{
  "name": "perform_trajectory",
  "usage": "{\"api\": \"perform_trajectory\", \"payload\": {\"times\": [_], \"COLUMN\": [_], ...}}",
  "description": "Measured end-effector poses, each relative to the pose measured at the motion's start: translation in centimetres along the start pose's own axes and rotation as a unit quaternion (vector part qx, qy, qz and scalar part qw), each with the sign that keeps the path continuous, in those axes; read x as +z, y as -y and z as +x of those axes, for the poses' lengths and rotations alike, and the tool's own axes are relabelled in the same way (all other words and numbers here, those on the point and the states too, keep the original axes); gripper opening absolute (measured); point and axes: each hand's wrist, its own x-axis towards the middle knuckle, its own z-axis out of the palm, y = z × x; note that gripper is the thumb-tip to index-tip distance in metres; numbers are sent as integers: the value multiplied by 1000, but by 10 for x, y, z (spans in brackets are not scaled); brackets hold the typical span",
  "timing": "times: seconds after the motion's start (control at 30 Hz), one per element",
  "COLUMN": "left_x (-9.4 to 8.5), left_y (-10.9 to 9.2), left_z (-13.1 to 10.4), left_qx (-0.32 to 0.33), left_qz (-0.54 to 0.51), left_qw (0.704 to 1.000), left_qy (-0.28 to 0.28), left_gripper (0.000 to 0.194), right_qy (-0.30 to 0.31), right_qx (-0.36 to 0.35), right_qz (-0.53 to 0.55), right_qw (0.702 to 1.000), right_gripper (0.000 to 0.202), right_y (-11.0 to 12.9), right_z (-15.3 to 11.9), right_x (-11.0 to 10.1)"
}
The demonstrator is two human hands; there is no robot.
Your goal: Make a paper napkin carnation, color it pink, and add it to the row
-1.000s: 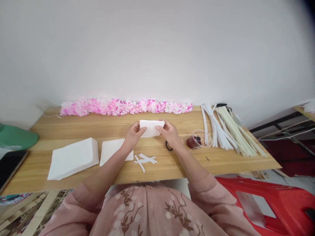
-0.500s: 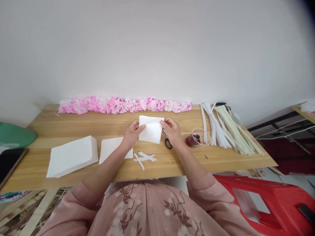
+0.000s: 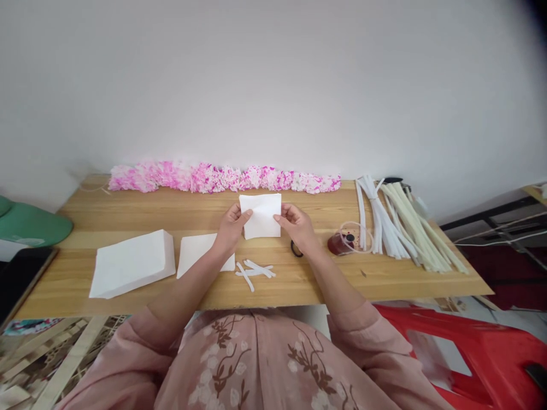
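Head camera, and I've got both hands on the white paper piece (image 3: 261,217), held between them over the wooden table (image 3: 277,293). The left hand (image 3: 233,226) is closed in a pinch at its left edge, thumb on the near face; the right hand (image 3: 298,226) pinches the right edge, thumb in front, other fingers loosely curled. The piece looks close to square, so I can't call a long axis; its top edge runs left to right, broad face towards me. By my right wrist, a black loop (image 3: 296,249). Nearer me, crossed white strips (image 3: 255,272); leftward, a flat white sheet (image 3: 197,253) partly under my forearm's line, then the thick white stack (image 3: 131,263). Right, a dark red container (image 3: 338,244), then bundled white strips (image 3: 382,225). Along the wall, the pink-and-white ruffled garland (image 3: 222,177).
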Motion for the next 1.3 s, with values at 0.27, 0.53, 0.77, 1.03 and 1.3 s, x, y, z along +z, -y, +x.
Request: {"api": "perform_trajectory", "payload": {"times": [0.27,0.53,0.77,1.03,1.3], "left_x": [-1,17,5,10,6], "left_y": [-5,1,-2,-3,-5], "left_z": [-4,-15,-3,-12,-12], "left_qx": [129,-61,-93,-92,-10], "left_qz": [137,-82,-120,-70,43], "left_qw": [980,991,988,992,998], "left_qy": [-63,86,-27,57,40], "left_gripper": [36,44,30,39,38], "right_qy": [-119,109,-99,-20,-38], "right_qx": [-101,-271,-239,-21,-11], "right_qz": [-127,-324,-262,-29,-16], "right_qw": [979,900,930,999,999], "right_gripper": [24,21,34,65,28], "right_y": [2,14,21,10,15], "right_z": [-5,-19,-14,-3,-7], "right_x": [0,14,-5,-10,-4]}}
